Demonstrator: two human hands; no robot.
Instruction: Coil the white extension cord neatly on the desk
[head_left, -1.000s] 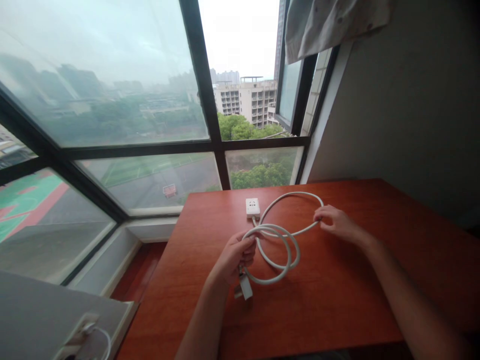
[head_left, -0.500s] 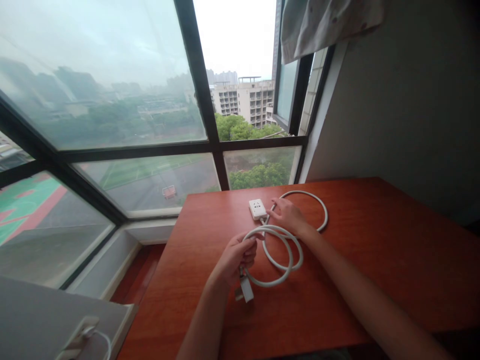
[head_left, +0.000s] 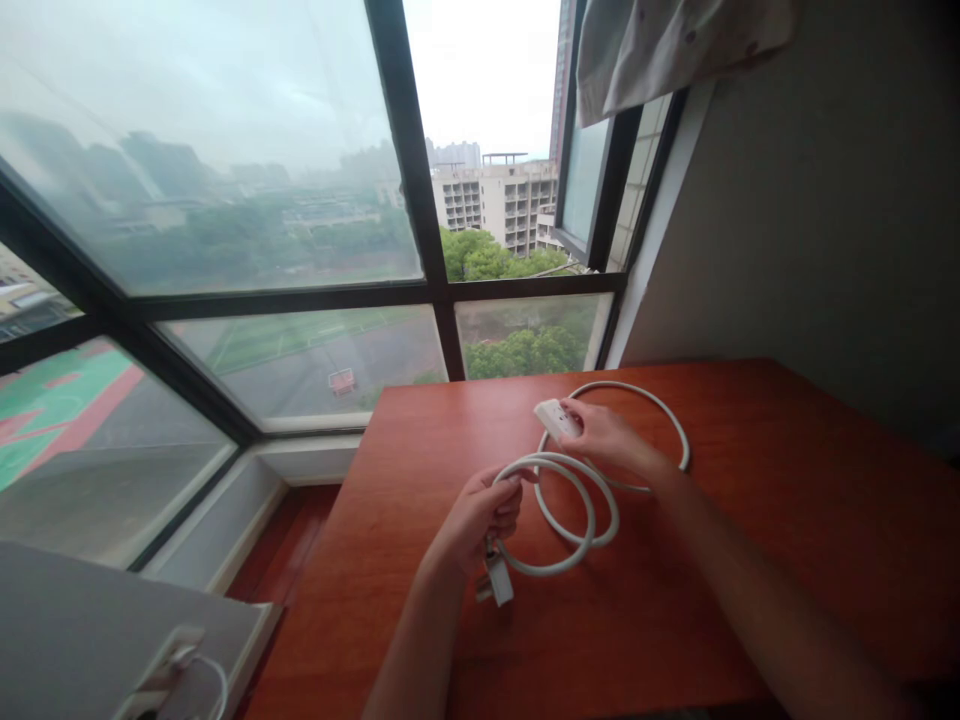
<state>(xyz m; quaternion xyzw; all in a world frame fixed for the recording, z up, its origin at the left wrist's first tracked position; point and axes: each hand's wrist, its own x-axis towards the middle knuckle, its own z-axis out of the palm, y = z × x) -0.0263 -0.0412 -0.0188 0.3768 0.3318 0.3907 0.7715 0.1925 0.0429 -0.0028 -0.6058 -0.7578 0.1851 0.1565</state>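
A white extension cord (head_left: pixel 577 520) lies in loops on a reddish wooden table (head_left: pixel 750 520). My left hand (head_left: pixel 480 515) is closed round the coiled loops at their left side, and the white plug (head_left: pixel 499 580) hangs just below it. My right hand (head_left: pixel 611 440) is closed on the white socket block (head_left: pixel 553 417) at the cord's far end, lifting it a little off the table. One wider loop of the cord (head_left: pixel 679 430) runs behind my right wrist.
Large black-framed windows (head_left: pixel 420 290) stand behind the table, a grey wall (head_left: pixel 810 200) at the right. A cloth (head_left: pixel 675 40) hangs at the upper right. At the lower left a grey surface carries a wall socket with a white cable (head_left: pixel 180 670).
My right hand left the far loop of the cord, moved left to the socket block and took hold of it. My left hand kept its grip on the coil.
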